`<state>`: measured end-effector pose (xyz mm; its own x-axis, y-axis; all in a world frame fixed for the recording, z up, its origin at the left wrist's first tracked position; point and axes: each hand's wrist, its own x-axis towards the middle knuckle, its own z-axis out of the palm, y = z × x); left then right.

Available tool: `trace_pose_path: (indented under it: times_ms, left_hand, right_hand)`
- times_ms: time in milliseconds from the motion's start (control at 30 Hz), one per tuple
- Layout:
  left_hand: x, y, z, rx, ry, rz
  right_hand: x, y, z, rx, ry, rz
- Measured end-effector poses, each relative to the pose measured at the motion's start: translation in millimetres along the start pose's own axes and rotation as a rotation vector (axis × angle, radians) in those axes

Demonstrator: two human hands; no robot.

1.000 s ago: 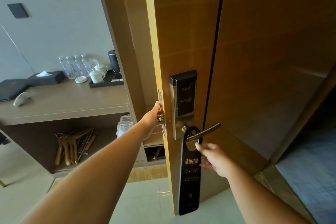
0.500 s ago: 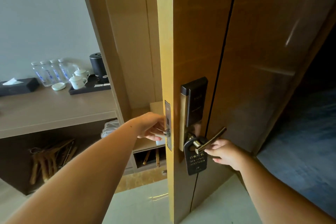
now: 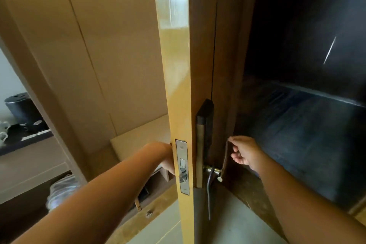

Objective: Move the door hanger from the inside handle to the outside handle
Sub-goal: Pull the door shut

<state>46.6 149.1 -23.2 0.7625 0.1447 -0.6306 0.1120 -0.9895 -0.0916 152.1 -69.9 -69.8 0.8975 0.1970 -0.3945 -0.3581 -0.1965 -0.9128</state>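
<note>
Black kettle (image 3: 18, 108): far left, on a counter.
Left hand (image 3: 167, 156): behind the door edge (image 3: 176, 85), grip hidden.
Hanger (image 3: 209, 190): edge-on, hung on the outside handle (image 3: 224, 156); writing unreadable.
Right hand (image 3: 244, 153): fingers curled around the handle's tip.

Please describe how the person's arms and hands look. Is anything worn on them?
Both forearms are bare: no sleeves, watch or bracelet show. The right hand has no glove and no ring that I can see. The left hand is mostly hidden behind the door edge, so its fingers cannot be checked.
</note>
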Motion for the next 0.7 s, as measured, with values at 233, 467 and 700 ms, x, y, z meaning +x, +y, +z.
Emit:
trace_pose_path:
  times_ms: [233, 467, 700]
  left_hand:
    - [10, 56, 5, 0.113, 0.142, 0.135]
    - [17, 131, 10, 0.079, 0.385, 0.295]
    - [35, 215, -5, 0.429, 0.678, 0.334]
  right_hand:
    - [-27, 19, -44, 0.018, 0.106, 0.015]
    - [-38, 25, -99, 0.113, 0.393, -0.055]
    - [-70, 28, -168, 0.249, 0.625, -0.033]
